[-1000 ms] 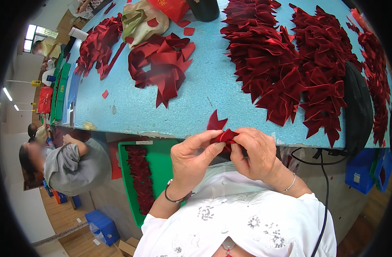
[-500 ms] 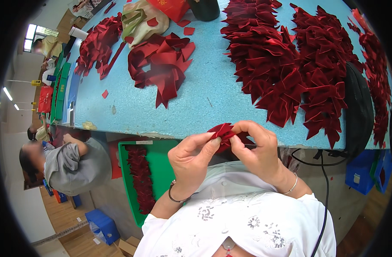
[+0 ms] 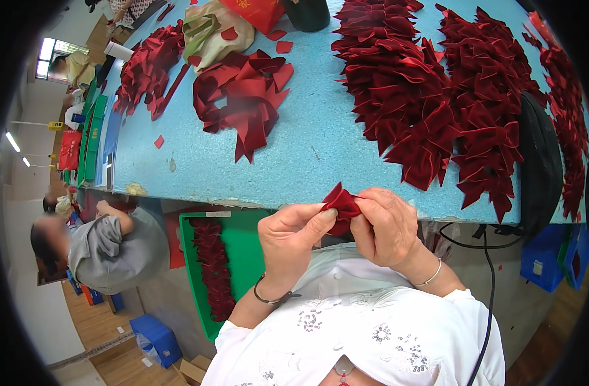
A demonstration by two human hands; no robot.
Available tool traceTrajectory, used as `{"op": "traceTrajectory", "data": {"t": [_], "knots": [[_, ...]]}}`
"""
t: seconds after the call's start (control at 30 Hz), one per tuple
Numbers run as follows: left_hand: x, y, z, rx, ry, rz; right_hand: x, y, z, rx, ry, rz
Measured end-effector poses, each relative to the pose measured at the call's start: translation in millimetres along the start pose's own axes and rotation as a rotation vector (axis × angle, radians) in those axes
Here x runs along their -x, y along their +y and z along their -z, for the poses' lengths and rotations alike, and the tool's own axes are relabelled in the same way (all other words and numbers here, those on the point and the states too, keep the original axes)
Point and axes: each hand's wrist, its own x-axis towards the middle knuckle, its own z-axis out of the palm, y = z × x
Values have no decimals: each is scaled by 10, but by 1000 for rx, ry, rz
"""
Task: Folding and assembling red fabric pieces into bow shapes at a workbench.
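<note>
Our left hand (image 3: 285, 241) and right hand (image 3: 391, 228) pinch one bow (image 3: 341, 209), with many formed bows (image 3: 404, 96) rowed and ribbons (image 3: 252, 122) yet loose.

white top (image 3: 365, 309) (silvery floral beadwork (image 3: 413, 352)) | dark left bracelet (image 3: 256, 293) | silvery right bangle (image 3: 431, 280) | pendant (image 3: 344, 365)

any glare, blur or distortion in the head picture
Head view: a black fisheye rim rounds off the corners; the co-worker at left looks tipped sideways, head blurred; tube lights glare white; the red ribbon piece between left hand and right hand reads fairly clearly.
</note>
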Motion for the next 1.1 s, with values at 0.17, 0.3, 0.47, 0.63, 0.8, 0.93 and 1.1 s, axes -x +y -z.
{"op": "traceTrajectory", "data": {"t": [0.17,0.3,0.47,0.63,0.8,0.93,1.1], "knots": [[29,-37,7,77,-6,17,37,-104,60,-226,-50,-331],[9,-37,3,57,17,-10,-26,-105,130,-356,-203,-560],[-20,-55,-20,-30,75,-92,-98,77,52,-113,-196,-73],[-23,-82,14,-83,52,-181,-63,135,71,44,-270,81],[-3,-1,25,-35,-13,-73,-23,94,87,15,-218,68],[9,8,24,-24,-7,-38,-12,22,80,-151,-184,-139],[0,-6,22,-7,-7,-59,-51,10,75,-287,-174,-322]]}}
